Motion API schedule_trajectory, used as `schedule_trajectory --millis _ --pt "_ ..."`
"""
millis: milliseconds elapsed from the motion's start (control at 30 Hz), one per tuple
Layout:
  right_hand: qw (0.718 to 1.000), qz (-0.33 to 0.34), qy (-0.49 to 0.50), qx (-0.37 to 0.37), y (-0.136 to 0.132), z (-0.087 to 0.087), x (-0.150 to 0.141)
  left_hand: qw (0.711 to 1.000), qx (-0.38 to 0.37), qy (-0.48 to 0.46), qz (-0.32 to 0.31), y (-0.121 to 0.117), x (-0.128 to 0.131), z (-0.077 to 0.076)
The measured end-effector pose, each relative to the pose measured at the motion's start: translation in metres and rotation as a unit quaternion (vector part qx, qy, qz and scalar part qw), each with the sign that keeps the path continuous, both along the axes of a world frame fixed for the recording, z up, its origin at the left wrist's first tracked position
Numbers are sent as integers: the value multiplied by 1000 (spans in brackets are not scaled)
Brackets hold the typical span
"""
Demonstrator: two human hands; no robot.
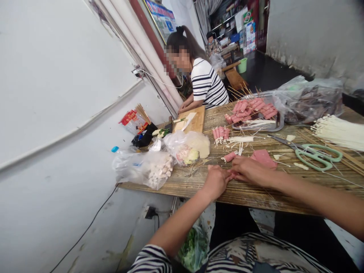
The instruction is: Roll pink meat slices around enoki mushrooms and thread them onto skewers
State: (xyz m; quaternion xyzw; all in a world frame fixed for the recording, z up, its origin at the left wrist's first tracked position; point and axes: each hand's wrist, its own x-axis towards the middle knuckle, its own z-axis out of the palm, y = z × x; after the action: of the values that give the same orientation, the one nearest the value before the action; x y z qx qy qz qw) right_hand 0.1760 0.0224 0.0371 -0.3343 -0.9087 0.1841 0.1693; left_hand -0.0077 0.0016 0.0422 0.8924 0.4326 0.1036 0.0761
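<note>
My left hand (215, 182) and my right hand (247, 170) meet at the table's near edge, fingers closed around a small pink meat roll (232, 175) that they mostly cover. Just beyond them lies one finished-looking meat roll (229, 156) with white enoki ends. Flat pink meat slices (264, 158) are stacked beside my right hand. Farther back, a skewered row of enoki meat rolls (220, 134) rests near loose enoki strands (241, 139). Green-handled scissors (318, 154) lie with blades apart to the right.
A clear tray (280, 123) holds several meat skewers. A large bunch of enoki (338, 131) and a dark-filled plastic bag (313, 100) occupy the right. Plastic food bags (159, 168) line the left end. Across the table, a person in a striped shirt (209, 83) works at a cutting board (200, 115).
</note>
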Motion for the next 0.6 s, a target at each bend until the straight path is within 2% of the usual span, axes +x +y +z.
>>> schedule_trajectory --millis 67,133,200,300,400,467,533,600 --pt "999 4 -15 52 -5 -3 -1 1000 -22 5 4 4 0 5" --pt "997 15 -29 70 -5 -8 -3 1000 -21 6 12 5 1 5" --pt "997 29 -30 63 0 -14 -5 1000 4 2 26 1 1 1" --pt "998 45 -28 38 14 -19 -6 995 80 -19 54 -12 1 -10" --pt "997 63 -49 -2 28 -13 -7 987 147 -36 48 -24 0 -23" --pt "995 62 -75 -27 34 -5 -7 985 163 -44 33 -25 -1 -28" --pt "993 54 -92 -42 35 4 -7 987 150 -51 26 -20 -2 -27" --pt "994 47 -87 -38 30 10 -6 992 106 -58 23 -10 -3 -21"
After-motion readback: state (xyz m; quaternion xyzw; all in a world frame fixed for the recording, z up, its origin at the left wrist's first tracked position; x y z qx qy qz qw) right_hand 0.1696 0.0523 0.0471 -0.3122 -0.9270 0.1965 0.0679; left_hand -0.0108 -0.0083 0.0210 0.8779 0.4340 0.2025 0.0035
